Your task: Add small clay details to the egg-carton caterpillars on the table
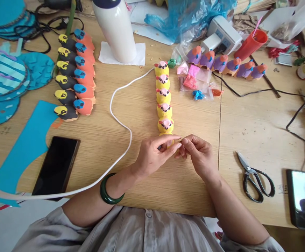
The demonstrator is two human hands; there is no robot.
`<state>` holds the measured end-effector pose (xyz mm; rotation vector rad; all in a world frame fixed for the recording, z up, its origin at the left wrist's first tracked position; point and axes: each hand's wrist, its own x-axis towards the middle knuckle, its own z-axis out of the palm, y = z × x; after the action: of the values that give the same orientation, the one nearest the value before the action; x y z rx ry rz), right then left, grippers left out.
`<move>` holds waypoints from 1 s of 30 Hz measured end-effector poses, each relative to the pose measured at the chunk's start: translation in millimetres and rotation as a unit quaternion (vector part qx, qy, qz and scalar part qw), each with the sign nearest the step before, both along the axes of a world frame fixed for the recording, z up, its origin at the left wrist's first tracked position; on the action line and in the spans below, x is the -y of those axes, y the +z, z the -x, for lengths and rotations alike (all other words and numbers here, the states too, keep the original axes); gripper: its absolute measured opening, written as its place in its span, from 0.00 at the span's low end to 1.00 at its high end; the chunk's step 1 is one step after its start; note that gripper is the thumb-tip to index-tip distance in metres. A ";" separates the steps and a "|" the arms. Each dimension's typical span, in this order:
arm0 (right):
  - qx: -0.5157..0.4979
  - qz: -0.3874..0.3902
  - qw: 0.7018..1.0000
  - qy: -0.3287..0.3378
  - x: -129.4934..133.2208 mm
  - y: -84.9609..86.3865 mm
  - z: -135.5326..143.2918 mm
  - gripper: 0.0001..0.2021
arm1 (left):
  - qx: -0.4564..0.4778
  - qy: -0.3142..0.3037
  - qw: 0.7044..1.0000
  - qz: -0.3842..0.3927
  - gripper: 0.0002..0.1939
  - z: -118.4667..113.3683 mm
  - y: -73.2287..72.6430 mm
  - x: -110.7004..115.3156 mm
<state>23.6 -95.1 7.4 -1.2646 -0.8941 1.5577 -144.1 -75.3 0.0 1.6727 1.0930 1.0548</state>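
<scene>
My left hand (152,153) and my right hand (199,152) meet at the near end of a yellow row of painted egg-carton cups (165,107). The cups carry pink patches, red side bits and small dark marks. My right thumb and fingers pinch a tiny dark strip (179,141). The thumb and forefinger of my left hand close around its other side. What the strip is made of is too small to tell. My hands partly hide the nearest yellow cup. Beyond the row's far end lie small bags of coloured clay (194,77).
Black-and-yellow cups (66,78) and orange-and-blue cups (85,73) stand left; purple cups (220,64) stand back right. A white cable (113,101) crosses the table. Around lie a phone (56,164), scissors (254,178), another phone (302,197), a white bottle (117,33) and a red cup (250,45).
</scene>
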 end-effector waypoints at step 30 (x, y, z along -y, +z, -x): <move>0.138 -0.154 0.976 -0.068 7.6 -5.4 2.0 0.02 | 0.040 0.015 0.980 0.194 0.16 1.4 17.2 -2.8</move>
<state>21.7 -102.6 2.0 -1.3027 -1.1499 1.1022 -145.6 -72.5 17.2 1.2961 1.1887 0.8527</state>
